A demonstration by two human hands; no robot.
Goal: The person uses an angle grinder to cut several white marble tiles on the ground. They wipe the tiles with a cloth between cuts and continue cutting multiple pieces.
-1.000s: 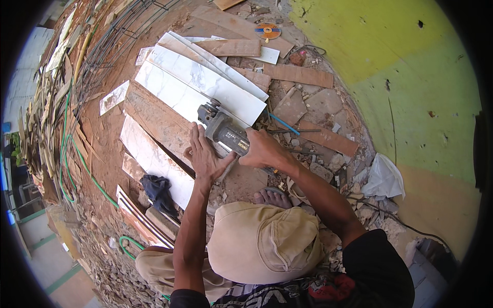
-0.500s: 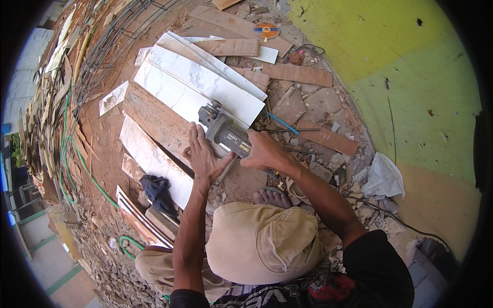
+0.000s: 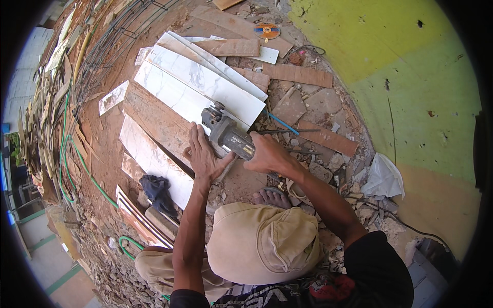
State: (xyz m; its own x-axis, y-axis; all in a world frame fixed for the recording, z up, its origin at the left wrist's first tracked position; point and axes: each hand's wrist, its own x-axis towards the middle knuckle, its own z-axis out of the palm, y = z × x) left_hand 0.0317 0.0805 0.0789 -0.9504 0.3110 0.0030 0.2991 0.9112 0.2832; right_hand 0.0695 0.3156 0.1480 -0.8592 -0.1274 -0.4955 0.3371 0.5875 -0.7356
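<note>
A tall wall painted yellow-green, green and tan [image 3: 421,87] fills the right side. Alongside it lies reddish earthen ground [image 3: 110,138] strewn with broken masonry. In the foreground rises a bent knee in beige cloth trousers [image 3: 241,241]. Beyond it, long white marble-patterned tile strips [image 3: 197,77] lie overlapping and slanted on the ground, and a flat, dusty brown slab [image 3: 151,113] lies along the lower edge of the nearest one.

The dark grey angle grinder [image 3: 233,141] is over the near end of that closest white strip, its head pointing up and left. Compared with both earlier frames, it has shifted slightly to the right and a little nearer the person. The right hand [image 3: 269,154] has moved with it, fingers closed around the rear of the grinder's body. The left hand [image 3: 204,156] has kept its place: its fingers are spread and extended over the brown slab, gripping nothing, with the thumb reaching toward the grinder; whether the thumb touches it cannot be told.

A crumpled white plastic bag [image 3: 384,177] sits against the wall, a bunched dark navy cloth [image 3: 158,195] lies left of the left forearm, a round orange-and-blue disc [image 3: 267,32] lies beyond the tiles, and a thin blue stick [image 3: 282,122] rests right of them. These have not changed position.
</note>
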